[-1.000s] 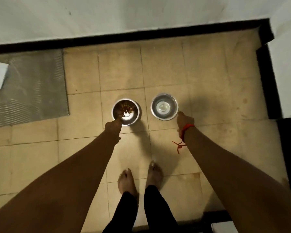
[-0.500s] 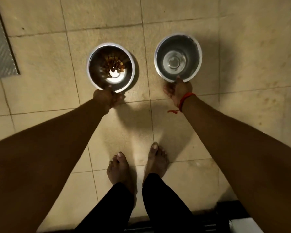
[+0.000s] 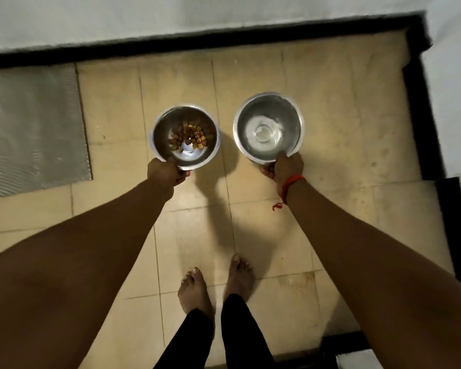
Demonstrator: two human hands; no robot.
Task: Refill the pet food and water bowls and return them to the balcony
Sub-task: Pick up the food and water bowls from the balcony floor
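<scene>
Two steel bowls hang side by side above the tan tiled floor. The food bowl [image 3: 165,134] on the left has a small heap of brown kibble [image 3: 189,138] in its bottom. My left hand [image 3: 165,173] grips its near rim. The water bowl [image 3: 268,115] on the right holds a little clear water, and my right hand [image 3: 284,167], with a red thread on the wrist, pinches its near rim. Each bowl casts a shadow on the tiles to its lower right, so both appear raised off the floor.
A grey ribbed mat [image 3: 32,123] lies at the left. A black skirting [image 3: 197,39] under a white wall runs along the far side, and a black-edged step [image 3: 421,123] bounds the right. My bare feet [image 3: 216,283] stand on the tiles below the bowls.
My hands closed on the near rims and the bowls have come up off the floor toward me. The view dipped close to the bowls, then pulled back up.
</scene>
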